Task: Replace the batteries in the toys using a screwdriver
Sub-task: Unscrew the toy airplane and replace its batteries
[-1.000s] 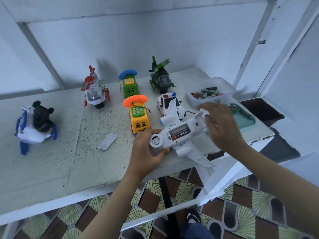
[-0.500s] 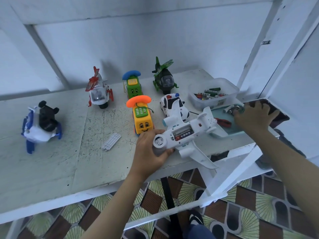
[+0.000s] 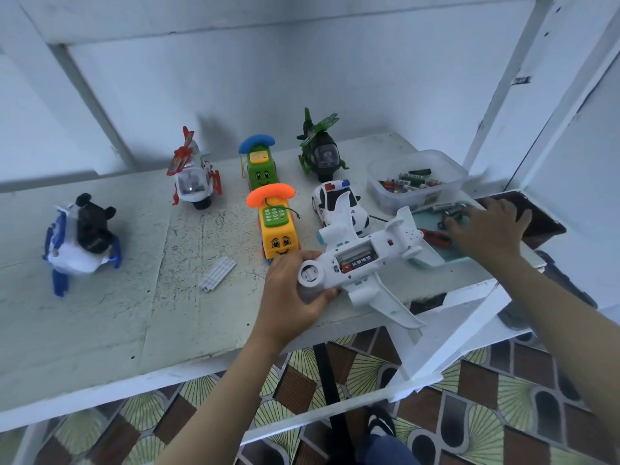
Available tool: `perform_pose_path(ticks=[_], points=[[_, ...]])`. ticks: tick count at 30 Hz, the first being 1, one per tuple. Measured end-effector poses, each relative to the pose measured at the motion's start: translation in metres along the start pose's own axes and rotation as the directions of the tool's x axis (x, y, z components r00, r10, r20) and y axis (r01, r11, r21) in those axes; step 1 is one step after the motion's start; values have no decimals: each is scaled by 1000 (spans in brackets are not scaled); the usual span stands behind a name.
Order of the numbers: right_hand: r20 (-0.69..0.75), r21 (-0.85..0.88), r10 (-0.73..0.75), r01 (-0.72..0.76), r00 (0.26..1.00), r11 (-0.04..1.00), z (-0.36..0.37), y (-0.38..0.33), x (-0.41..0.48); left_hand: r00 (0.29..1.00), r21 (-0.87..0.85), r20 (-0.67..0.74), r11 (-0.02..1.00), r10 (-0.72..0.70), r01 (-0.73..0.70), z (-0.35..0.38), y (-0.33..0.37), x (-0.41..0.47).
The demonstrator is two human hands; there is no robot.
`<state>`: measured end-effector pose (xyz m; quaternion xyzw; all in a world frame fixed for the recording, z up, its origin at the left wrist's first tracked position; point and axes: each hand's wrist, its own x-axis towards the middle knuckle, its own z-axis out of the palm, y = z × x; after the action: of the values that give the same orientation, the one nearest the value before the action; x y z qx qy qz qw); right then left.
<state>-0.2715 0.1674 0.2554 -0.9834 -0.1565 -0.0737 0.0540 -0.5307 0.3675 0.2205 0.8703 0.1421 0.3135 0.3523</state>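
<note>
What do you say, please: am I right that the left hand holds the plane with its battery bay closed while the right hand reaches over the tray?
Not quite: the head view shows the plane with its bay open, a battery inside. The left hand does hold it and the right hand reaches over the tray.

White Chinese characters run along the red and black label of the battery (image 3: 357, 260) sitting in the open compartment of the toy plane (image 3: 399, 239); four of them, and the last two read 电池, while the first two are too soft to be sure of; over on the police car (image 3: 327, 199), a single letter E shows on its side just past the plane's wing, the rest of the word hidden behind that wing; the yellow toy phone (image 3: 280, 241) has pale buttons on a green keypad, their marks too small to read; the loose batteries (image 3: 411, 181) in the clear box (image 3: 382, 193) carry printed labels, all too blurred to make out.
</note>
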Motion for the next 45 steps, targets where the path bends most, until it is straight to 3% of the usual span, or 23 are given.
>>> perform_pose_path(ticks=[6,8,11,14,16,18,20,22,24,26,29,32,34,41,45], points=[[-54,147,34,-26,998,989,-5,-7,-4,1000,2,1,1000,3,-3,0,0,0],[-133,219,-14,44,991,975,-7,-9,-6,1000,2,0,1000,8,-8,0,-1,0],[-204,446,-138,217,969,868,-7,-12,-12,1000,1,1,1000,11,-11,0,-1,-1],[-229,659,-25,173,973,732,-13,-23,-17,1000,-1,3,1000,12,-12,0,0,-1],[-170,829,102,86,980,552,-21,-33,-18,1000,2,3,1000,12,-12,0,1,-1],[-28,971,156,-10,987,237,-35,-44,-19,1000,5,6,1000,12,-12,0,0,0],[95,992,70,-89,993,-90,-53,-55,-26,1000,7,8,1000,11,-12,0,0,0],[110,959,-70,-124,991,-253,-70,-63,-35,1000,7,7,1000,10,-10,0,0,-1],[93,968,-192,-134,977,-213,-82,-70,-45,1000,3,6,1000,10,-10,0,1,-1],[85,995,-299,-96,950,-24,-88,-77,-55,1000,0,6,1000,7,-7,0,1,-1],[27,939,-472,141,881,315,-89,-85,-67,1000,-3,15,1000,1,-1,0,-1,-1],[-4,743,-601,405,799,533,-78,-91,-77,1000,-1,13,1000,6,-6,0,0,0],[-37,659,-616,482,787,577,-69,-94,-82,1000,2,10,1000,9,-9,0,0,0],[-207,549,-628,620,750,560,-45,-99,-93,1000,11,8,1000,14,-14,0,0,0],[-396,317,-647,758,651,569,-29,-98,-98,1000,-1,4,1000,8,-8,0,1,-1]])
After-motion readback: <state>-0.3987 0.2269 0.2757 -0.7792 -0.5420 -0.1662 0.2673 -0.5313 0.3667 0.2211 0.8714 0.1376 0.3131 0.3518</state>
